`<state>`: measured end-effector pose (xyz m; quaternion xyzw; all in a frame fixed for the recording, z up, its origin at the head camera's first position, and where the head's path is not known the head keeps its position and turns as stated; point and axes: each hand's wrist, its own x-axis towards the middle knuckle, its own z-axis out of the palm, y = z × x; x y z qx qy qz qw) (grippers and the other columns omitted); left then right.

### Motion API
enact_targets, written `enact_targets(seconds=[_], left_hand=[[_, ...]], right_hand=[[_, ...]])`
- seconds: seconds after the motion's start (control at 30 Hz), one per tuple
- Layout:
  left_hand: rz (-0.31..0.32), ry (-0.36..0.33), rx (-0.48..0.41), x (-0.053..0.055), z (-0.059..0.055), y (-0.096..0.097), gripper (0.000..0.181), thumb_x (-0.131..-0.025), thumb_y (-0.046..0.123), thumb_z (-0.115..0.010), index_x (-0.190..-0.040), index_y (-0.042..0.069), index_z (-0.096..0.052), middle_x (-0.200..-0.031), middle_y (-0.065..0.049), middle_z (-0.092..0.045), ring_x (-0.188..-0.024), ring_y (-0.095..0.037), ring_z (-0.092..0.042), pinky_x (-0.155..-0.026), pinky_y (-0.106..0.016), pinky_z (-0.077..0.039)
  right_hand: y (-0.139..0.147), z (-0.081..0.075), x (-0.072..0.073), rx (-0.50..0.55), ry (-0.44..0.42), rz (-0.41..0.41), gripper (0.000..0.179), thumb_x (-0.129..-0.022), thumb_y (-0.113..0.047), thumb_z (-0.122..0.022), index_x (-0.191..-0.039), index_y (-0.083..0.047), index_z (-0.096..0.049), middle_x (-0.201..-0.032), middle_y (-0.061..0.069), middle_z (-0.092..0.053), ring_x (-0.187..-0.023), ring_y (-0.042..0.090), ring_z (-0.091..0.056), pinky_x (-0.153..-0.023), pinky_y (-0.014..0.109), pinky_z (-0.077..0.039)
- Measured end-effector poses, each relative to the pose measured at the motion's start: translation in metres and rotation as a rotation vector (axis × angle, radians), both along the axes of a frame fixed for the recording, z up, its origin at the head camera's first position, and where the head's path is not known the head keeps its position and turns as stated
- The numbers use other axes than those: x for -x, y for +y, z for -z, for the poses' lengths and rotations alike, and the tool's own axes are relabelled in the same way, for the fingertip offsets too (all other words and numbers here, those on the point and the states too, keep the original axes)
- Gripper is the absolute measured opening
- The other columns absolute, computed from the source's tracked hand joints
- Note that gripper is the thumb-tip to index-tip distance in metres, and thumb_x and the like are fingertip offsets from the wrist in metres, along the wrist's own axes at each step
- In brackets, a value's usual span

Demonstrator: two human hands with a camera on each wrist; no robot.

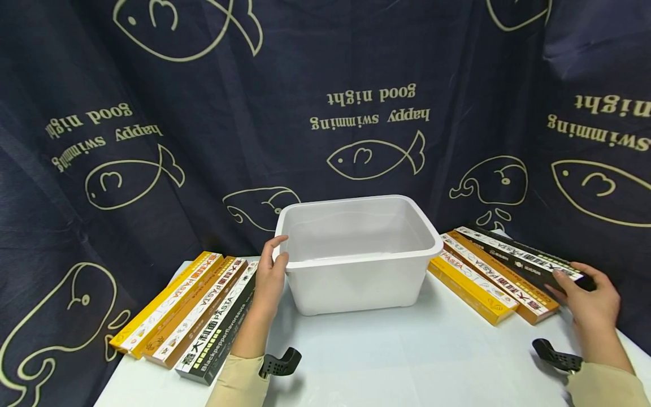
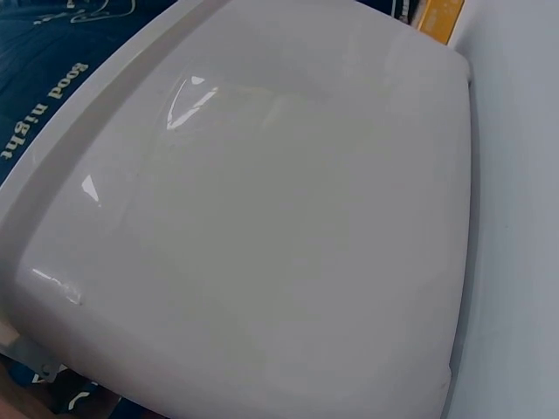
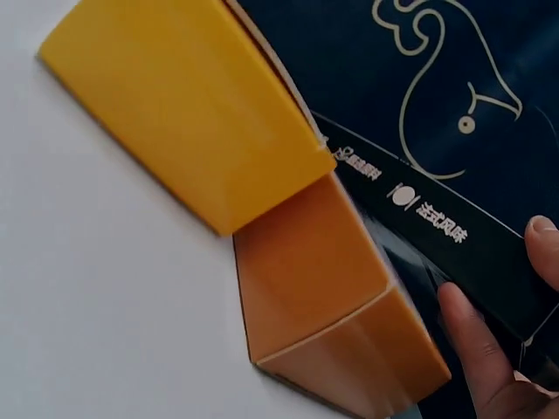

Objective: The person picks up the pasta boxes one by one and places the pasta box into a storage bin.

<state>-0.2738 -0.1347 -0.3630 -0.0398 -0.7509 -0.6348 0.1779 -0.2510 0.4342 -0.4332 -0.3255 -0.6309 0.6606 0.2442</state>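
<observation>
A white plastic bin [image 1: 356, 288] stands at the middle of the table with nothing inside it. My left hand [image 1: 269, 280] grips its rim at the near left corner; in the left wrist view the bin's wall [image 2: 288, 227] fills most of the picture. On the right, my right hand [image 1: 596, 299] holds the near end of a black pasta box [image 1: 534, 272] between thumb and fingers. The right wrist view shows that black box [image 3: 489, 257] raised at the held end. Beside it lie a brown pasta box [image 1: 500, 274] and a yellow pasta box [image 1: 470, 288].
Left of the bin, a yellow box [image 1: 170, 305], a brown box [image 1: 195, 311] and a black box [image 1: 218, 333] of pasta lie side by side. A dark curtain [image 1: 285, 113] with fish drawings hangs behind the white table [image 1: 407, 356].
</observation>
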Motion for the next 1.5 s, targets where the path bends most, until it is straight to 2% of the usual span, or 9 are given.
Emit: enact_targets(seconds=[0.07, 0.13, 0.27, 0.4, 0.7, 0.93, 1.17, 1.23, 1.5], left_hand=[[-0.001, 0.0, -0.002, 0.0, 0.0, 0.0, 0.041, -0.1, 0.018, -0.044, -0.139, 0.019, -0.053, -0.155, -0.001, -0.042, -0.127, -0.024, -0.046, -0.104, -0.042, -0.037], [-0.002, 0.0, -0.002, 0.0, 0.0, 0.0, 0.04, -0.1, 0.018, -0.044, -0.139, 0.02, -0.053, -0.155, -0.001, -0.042, -0.127, -0.024, -0.046, -0.103, -0.041, -0.037], [-0.001, 0.0, -0.001, 0.0, -0.001, 0.0, 0.041, -0.1, 0.018, -0.044, -0.139, 0.02, -0.053, -0.156, -0.001, -0.042, -0.128, -0.023, -0.045, -0.104, -0.042, -0.037], [0.001, 0.002, -0.008, 0.0, 0.0, 0.0, 0.041, -0.099, 0.018, -0.044, -0.14, 0.017, -0.053, -0.156, -0.001, -0.042, -0.133, -0.024, -0.043, -0.108, -0.045, -0.035], [0.005, -0.001, -0.011, -0.001, 0.0, 0.0, 0.041, -0.099, 0.018, -0.044, -0.139, 0.019, -0.053, -0.157, 0.0, -0.041, -0.137, -0.025, -0.04, -0.11, -0.047, -0.033], [0.006, 0.0, -0.003, -0.001, 0.0, -0.001, 0.039, -0.099, 0.019, -0.044, -0.138, 0.022, -0.054, -0.155, 0.0, -0.043, -0.13, -0.024, -0.044, -0.106, -0.045, -0.036], [-0.006, -0.012, 0.02, 0.0, 0.002, -0.001, 0.038, -0.101, 0.023, -0.044, -0.138, 0.026, -0.054, -0.156, 0.001, -0.042, -0.125, -0.025, -0.049, -0.102, -0.042, -0.039], [-0.011, -0.013, 0.024, 0.0, 0.001, -0.001, 0.038, -0.101, 0.023, -0.044, -0.138, 0.027, -0.054, -0.154, -0.001, -0.045, -0.116, -0.025, -0.051, -0.097, -0.04, -0.04], [0.001, -0.013, 0.017, -0.001, 0.001, -0.001, 0.039, -0.101, 0.024, -0.044, -0.139, 0.026, -0.053, -0.156, 0.001, -0.042, -0.122, -0.026, -0.05, -0.1, -0.041, -0.04]], right_hand=[[0.0, -0.001, 0.0, 0.118, 0.102, 0.003, 0.058, -0.089, -0.009, -0.073, -0.138, -0.034, -0.053, -0.119, -0.024, -0.039, -0.053, -0.007, -0.057, -0.046, 0.016, -0.051], [0.0, -0.002, -0.001, 0.189, 0.165, 0.005, 0.059, -0.085, -0.006, -0.077, -0.135, -0.031, -0.056, -0.112, -0.021, -0.04, -0.058, -0.005, -0.058, -0.048, 0.019, -0.054], [-0.001, -0.004, -0.001, 0.258, 0.201, 0.016, 0.062, -0.081, -0.006, -0.081, -0.133, -0.032, -0.057, -0.112, -0.018, -0.043, -0.059, -0.004, -0.061, -0.048, 0.021, -0.055], [-0.002, -0.006, -0.001, 0.286, 0.205, 0.028, 0.065, -0.08, -0.007, -0.081, -0.135, -0.032, -0.057, -0.113, -0.019, -0.044, -0.057, -0.004, -0.061, -0.048, 0.022, -0.055], [-0.004, -0.008, 0.0, 0.319, 0.281, 0.036, 0.069, -0.075, -0.001, -0.085, -0.134, -0.027, -0.06, -0.116, -0.016, -0.046, -0.073, -0.002, -0.061, -0.047, 0.024, -0.055], [-0.008, -0.014, 0.0, 0.319, 0.332, 0.049, 0.07, -0.073, 0.002, -0.085, -0.133, -0.024, -0.06, -0.118, -0.014, -0.047, -0.083, 0.0, -0.061, -0.048, 0.024, -0.055], [-0.012, -0.023, -0.001, 0.356, 0.372, 0.054, 0.07, -0.072, 0.001, -0.086, -0.133, -0.024, -0.062, -0.121, -0.014, -0.046, -0.08, 0.0, -0.064, -0.05, 0.022, -0.055], [-0.014, -0.025, -0.001, 0.366, 0.381, 0.054, 0.071, -0.071, 0.002, -0.087, -0.133, -0.024, -0.063, -0.122, -0.014, -0.045, -0.082, 0.001, -0.064, -0.05, 0.024, -0.056], [-0.022, -0.037, -0.003, 0.387, 0.438, 0.051, 0.066, -0.072, 0.008, -0.084, -0.129, -0.019, -0.065, -0.122, -0.011, -0.046, -0.085, 0.005, -0.064, -0.049, 0.029, -0.056]])
